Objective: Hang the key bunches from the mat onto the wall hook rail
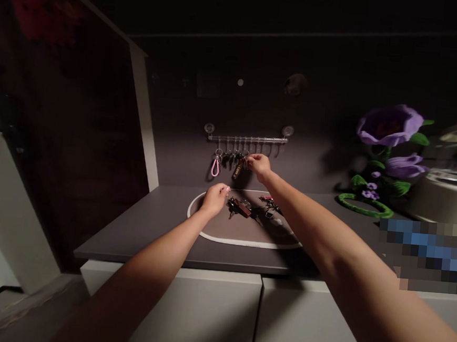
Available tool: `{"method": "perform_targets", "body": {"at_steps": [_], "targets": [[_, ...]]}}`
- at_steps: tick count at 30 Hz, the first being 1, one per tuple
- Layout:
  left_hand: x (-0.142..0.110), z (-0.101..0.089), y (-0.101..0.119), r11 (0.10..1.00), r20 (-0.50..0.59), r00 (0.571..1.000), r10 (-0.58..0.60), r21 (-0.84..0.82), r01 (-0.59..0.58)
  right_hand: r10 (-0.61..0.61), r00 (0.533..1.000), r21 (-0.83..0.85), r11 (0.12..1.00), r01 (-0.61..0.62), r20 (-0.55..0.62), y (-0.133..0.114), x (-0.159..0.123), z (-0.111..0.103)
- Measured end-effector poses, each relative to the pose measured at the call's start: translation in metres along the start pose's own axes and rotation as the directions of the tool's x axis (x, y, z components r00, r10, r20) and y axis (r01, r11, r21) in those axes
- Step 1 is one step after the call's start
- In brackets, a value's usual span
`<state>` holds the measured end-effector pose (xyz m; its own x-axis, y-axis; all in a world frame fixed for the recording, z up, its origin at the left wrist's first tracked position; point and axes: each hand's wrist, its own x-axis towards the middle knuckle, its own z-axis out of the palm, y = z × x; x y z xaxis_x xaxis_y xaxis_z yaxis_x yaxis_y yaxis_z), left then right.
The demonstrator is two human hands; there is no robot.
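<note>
My right hand [259,165] is raised to a clear hook rail [250,139] on the dark wall. Its fingers pinch around a bunch of keys [246,161] just under the hooks. Touching or very near those fingers hangs a dark key tag with light lettering [237,169]. Farther left on the rail are several more keys and a pink loop keychain [215,167]. My left hand [216,198] hovers over the left part of an oval mat [223,232], its fingers closed; whatever they hold, if anything, is hidden. Near it on the mat lie keys with a brown key holder [241,208].
More keys with a red piece [266,198] lie on the mat, partly behind my right forearm. Purple artificial flowers [390,126] with a green ring base stand on the dark counter [140,227] at right, beside a pale lamp-like object [452,194]. White cabinet fronts [210,306] are below.
</note>
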<state>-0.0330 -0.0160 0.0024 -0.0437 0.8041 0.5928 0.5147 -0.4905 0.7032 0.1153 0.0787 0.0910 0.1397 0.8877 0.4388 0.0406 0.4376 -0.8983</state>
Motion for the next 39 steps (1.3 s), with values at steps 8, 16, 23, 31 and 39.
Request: {"method": "perform_targets", "body": {"at_steps": [8, 16, 23, 31, 39], "targets": [[-0.002, -0.004, 0.009, 0.999, -0.036, 0.999, 0.027, 0.04, -0.026, 0.057, 0.998, 0.031, 0.998, -0.056, -0.018, -0.004, -0.024, -0.011], [0.0, -0.006, 0.021, 0.994, -0.143, 0.989, -0.027, -0.108, 0.012, 0.089, 0.992, 0.042, 0.995, -0.093, 0.095, -0.004, -0.059, -0.03], [0.012, -0.001, 0.037, 0.992, -0.114, 0.99, -0.078, -0.107, 0.066, 0.058, 0.982, -0.252, 0.968, -0.011, 0.18, 0.015, -0.087, -0.05], [0.02, 0.018, 0.04, 0.993, -0.177, 0.978, -0.107, -0.065, 0.097, -0.002, 0.928, -0.575, 0.785, 0.232, 0.371, 0.036, -0.088, -0.064], [0.011, 0.016, 0.024, 0.982, -0.112, 0.991, 0.073, 0.18, -0.052, 0.013, 0.865, -0.618, 0.705, 0.348, 0.502, 0.033, -0.087, -0.056]]}}
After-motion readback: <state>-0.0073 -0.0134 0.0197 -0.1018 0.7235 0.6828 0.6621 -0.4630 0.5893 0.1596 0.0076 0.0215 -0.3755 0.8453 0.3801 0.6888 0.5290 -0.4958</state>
